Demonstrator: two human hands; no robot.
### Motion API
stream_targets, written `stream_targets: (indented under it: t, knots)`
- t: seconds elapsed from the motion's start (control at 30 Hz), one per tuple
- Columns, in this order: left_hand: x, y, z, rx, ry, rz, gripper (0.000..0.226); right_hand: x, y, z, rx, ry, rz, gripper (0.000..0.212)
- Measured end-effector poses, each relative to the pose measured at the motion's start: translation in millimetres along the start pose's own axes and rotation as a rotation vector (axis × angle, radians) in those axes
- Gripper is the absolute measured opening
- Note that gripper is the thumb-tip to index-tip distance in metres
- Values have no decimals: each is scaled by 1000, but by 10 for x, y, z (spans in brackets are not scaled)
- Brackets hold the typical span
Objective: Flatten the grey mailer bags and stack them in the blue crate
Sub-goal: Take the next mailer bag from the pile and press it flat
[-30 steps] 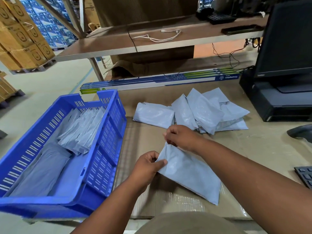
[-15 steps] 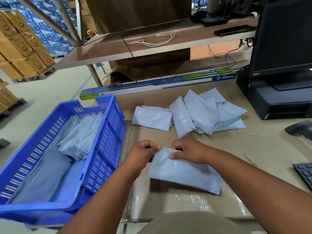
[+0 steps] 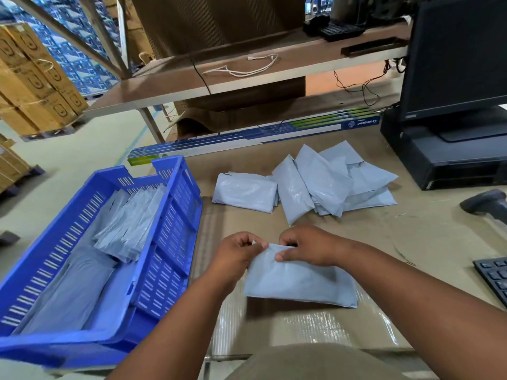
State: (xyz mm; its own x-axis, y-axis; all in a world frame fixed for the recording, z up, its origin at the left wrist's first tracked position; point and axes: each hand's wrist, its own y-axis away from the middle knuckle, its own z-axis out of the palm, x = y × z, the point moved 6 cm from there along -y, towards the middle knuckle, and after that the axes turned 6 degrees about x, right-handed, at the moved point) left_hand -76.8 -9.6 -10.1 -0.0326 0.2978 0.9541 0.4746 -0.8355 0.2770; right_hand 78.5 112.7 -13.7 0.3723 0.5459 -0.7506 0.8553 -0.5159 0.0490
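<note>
A grey mailer bag (image 3: pixel 301 282) lies on the cardboard-covered table in front of me. My left hand (image 3: pixel 237 252) pinches its upper left corner, and my right hand (image 3: pixel 307 245) pinches the top edge right beside it. A loose pile of grey mailer bags (image 3: pixel 315 185) sits farther back on the table. The blue crate (image 3: pixel 170 242) stands at the left, with a row of grey bags (image 3: pixel 129 223) leaning in its far half and flat grey bags (image 3: pixel 68 292) in its near half.
A black monitor and base (image 3: pixel 452 105) stand at the right. A barcode scanner (image 3: pixel 485 205) and a keyboard corner (image 3: pixel 493 278) lie near the right edge. A long blue-and-white box (image 3: pixel 247 137) runs along the table's back, under a shelf with a white cable (image 3: pixel 241 69).
The bag has turned from slanted to nearly level on the table. Both hands have come together at its upper left corner.
</note>
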Motion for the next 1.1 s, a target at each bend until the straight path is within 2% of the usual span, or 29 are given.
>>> stream_targets:
  t: [0.17,0.27,0.33,0.43,0.6,0.73,0.9,1.0,1.1]
  knots:
    - [-129,-4,-222,179,66,-34,11,132,60,-100,166,-19,-32,36]
    - [-200,40,-265,186,141,-83,9,192,136,-177,253,4,-20,40]
    - [-224,63,-211,120,153,-126,15,161,172,-139,204,28,-37,37]
    - [-267,54,-122,71,4,-110,16,124,152,-60,134,76,-31,35]
    - [-350,57,-300,223,-85,-106,13,294,189,-124,94,142,48,22]
    - [-564,79,-592,331,-268,-155,15,670,394,-204,132,132,173,5]
    - [-700,99,-635,339,-345,-209,9,898,615,-200,260,42,244,14]
    - [-574,202,-595,385,-526,-127,13,918,691,-220,361,-45,267,21]
    - [-295,278,-436,418,-812,166,8,900,779,-265,468,-43,248,22]
